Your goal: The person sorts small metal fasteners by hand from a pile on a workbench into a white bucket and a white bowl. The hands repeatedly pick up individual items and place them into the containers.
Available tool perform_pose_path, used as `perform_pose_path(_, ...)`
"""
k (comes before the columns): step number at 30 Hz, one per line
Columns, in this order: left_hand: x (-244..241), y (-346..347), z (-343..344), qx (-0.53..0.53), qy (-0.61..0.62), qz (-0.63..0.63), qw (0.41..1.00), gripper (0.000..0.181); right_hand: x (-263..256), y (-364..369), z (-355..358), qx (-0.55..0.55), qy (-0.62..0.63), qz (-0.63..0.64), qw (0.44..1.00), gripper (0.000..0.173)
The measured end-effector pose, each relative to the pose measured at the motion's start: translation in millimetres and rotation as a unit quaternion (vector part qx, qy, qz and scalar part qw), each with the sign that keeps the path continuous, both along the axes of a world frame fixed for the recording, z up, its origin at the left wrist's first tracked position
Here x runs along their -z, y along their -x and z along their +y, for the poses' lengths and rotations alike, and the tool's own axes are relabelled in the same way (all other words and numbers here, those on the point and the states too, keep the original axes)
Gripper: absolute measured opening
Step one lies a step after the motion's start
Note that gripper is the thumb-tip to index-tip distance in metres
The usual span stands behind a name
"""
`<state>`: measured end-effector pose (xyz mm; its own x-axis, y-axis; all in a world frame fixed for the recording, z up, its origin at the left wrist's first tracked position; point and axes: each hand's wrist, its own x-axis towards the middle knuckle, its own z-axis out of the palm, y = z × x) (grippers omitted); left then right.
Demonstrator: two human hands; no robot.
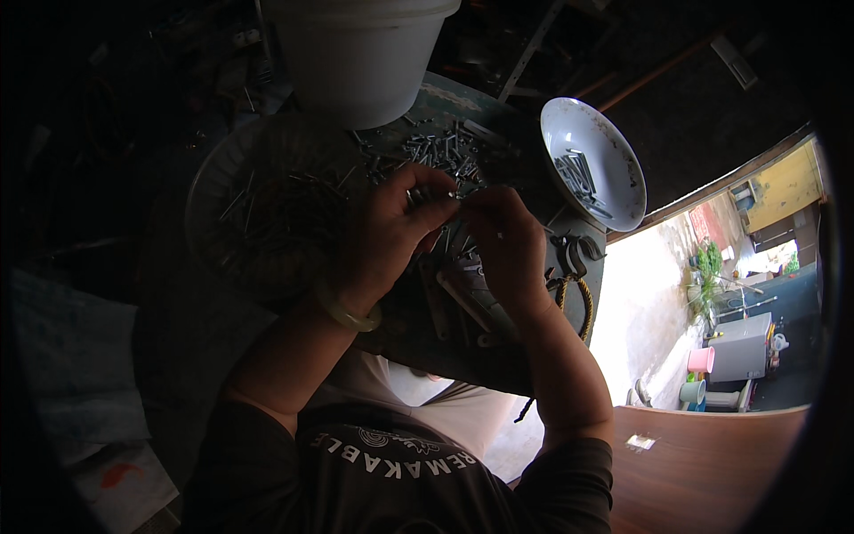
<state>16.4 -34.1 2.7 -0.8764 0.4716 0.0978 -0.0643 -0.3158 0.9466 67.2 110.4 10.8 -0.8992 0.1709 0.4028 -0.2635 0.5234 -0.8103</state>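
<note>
My left hand (390, 230), with a bangle at the wrist, is curled around a few small metal parts (417, 195). Its thumb and forefinger meet the fingertips of my right hand (507, 240) at a tiny shiny metal piece (456, 195). The right fingers are pinched together there, partly hidden by the hand's own back. Just beyond the hands, a heap of small metal pins (440, 150) lies on the dark worktable (454, 93). More loose metal pieces are scattered beneath my fingers, in shadow.
A white bowl (627, 193) holding longer metal pins tilts at the right. On the left is a clear ribbed basin (197, 193) with thin metal rods. A white bucket (360, 67) stands behind. Near my right wrist lie a black-and-yellow cord (587, 304) and metal hand tools (464, 300).
</note>
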Motion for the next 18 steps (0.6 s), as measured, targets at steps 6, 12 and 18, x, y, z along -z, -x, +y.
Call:
perform_pose_path(6,3.5,0.2,0.5,-0.032,-0.024,0.002,0.999,0.013,-0.6,-0.3,-0.2,-0.021,-0.002,0.022,1.000,0.012)
perform_pose_path(12,4.7,1.9,0.3,-0.111,-0.114,0.005,0.987,0.014,7.6,3.5,4.1,-0.077,-0.182,0.044,0.979,0.017)
perform_pose_path(18,1.0,1.7,-1.4,-0.130,-0.147,-0.005,0.981,0.011,11.2,3.5,-10.5,-0.180,-0.357,0.094,0.912,0.018)
